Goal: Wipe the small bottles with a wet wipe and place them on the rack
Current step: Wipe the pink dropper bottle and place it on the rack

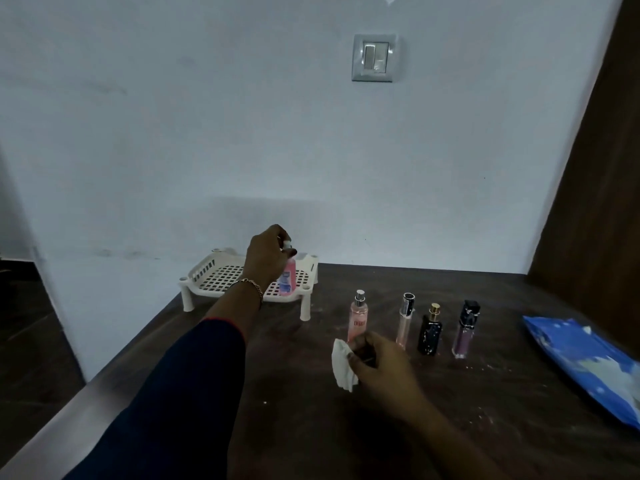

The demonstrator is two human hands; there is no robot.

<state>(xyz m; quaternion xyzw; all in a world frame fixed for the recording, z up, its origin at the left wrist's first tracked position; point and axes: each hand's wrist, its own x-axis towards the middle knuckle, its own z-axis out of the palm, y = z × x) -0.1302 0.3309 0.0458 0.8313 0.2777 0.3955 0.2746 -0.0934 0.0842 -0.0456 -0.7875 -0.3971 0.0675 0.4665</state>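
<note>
Partly, left hand hides pink bottle; right hand covers wet wipe.

White lattice rack, pink bottle, white-flecked black bottle, white wipe, blue-and-white pack, dark brown table.

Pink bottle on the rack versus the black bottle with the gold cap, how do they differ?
The pink bottle is on the white rack, the black bottle on the table. The left hand grips the pink bottle's top; the black bottle is untouched. Both are small and upright.
</note>
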